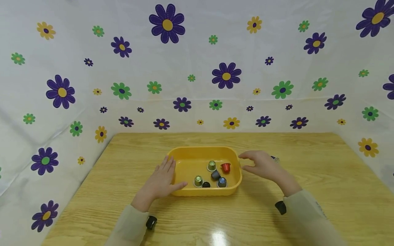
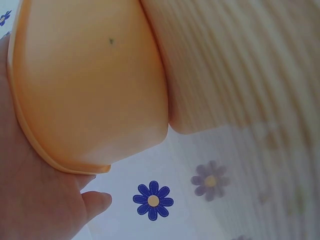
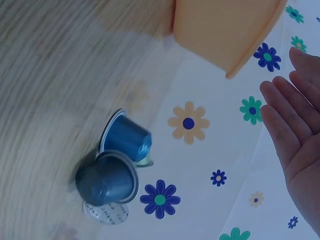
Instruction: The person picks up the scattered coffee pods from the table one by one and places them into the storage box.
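Observation:
A yellow plastic tub [image 1: 197,192] stands on the wooden table with several coffee capsules inside. Among them are a red capsule [image 1: 226,167], a pale green capsule [image 1: 211,166], a yellow-green capsule [image 1: 198,181], a dark grey capsule [image 1: 215,175] and a blue-grey capsule [image 1: 222,182]. My left hand [image 1: 160,181] rests on the tub's left rim, fingers straight and thumb spread along the front. Just beyond the right rim, my right hand [image 1: 261,165] holds nothing, its fingers extended toward the tub. Beside it on the table lie a blue capsule [image 3: 127,137] and a darker blue-grey capsule [image 3: 107,178].
Those outside capsules lie behind the right hand and are mostly hidden in the head view. A white flower-print cloth [image 1: 197,61] encloses the table [image 1: 138,143] at the back and both sides.

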Motion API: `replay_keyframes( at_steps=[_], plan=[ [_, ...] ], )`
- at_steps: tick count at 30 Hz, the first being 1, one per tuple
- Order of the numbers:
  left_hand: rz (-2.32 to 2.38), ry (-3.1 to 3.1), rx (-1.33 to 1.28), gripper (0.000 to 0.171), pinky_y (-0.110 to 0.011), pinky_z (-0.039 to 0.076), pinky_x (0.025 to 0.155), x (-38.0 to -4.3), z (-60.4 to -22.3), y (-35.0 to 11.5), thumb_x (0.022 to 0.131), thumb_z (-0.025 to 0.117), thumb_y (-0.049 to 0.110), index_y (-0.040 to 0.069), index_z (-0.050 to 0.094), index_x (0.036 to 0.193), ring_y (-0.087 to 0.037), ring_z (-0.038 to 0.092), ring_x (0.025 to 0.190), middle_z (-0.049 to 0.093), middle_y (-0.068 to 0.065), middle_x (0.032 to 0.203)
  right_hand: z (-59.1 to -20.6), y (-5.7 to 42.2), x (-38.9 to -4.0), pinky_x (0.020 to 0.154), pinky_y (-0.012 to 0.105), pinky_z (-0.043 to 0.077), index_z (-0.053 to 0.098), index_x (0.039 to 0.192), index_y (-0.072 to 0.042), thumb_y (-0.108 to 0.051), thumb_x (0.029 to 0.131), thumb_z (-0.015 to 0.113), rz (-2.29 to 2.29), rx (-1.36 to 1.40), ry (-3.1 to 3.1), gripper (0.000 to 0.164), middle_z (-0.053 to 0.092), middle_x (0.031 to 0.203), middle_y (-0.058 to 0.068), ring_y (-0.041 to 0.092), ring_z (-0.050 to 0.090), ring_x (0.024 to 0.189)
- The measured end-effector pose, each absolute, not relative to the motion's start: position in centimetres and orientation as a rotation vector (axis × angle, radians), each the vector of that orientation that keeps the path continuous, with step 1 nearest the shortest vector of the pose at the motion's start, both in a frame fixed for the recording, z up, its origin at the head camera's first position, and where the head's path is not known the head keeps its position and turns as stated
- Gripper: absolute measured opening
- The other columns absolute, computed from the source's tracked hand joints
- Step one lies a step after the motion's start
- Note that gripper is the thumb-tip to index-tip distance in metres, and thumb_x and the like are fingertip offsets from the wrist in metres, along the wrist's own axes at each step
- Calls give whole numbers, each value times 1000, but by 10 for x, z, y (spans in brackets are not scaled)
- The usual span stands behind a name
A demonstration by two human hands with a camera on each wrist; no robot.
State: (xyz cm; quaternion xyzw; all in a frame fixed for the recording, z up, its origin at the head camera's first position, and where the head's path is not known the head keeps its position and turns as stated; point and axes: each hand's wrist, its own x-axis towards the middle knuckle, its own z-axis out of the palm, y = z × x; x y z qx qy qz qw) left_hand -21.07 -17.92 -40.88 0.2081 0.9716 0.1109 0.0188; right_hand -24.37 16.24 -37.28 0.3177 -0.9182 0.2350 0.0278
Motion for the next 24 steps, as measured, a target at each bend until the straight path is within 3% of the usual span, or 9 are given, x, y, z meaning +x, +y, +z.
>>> replay_keyframes(
  at_steps=[24],
  plan=[
    [359, 3004, 641, 93, -52, 13, 101, -210, -408, -180, 83, 36, 63, -11, 19, 135, -34, 0, 131, 12, -23, 143, -386, 227, -243, 73, 43, 46, 60, 105, 6, -5, 76, 67, 688, 904, -2867, 31, 62, 98, 16, 29, 56, 85]
  ],
)
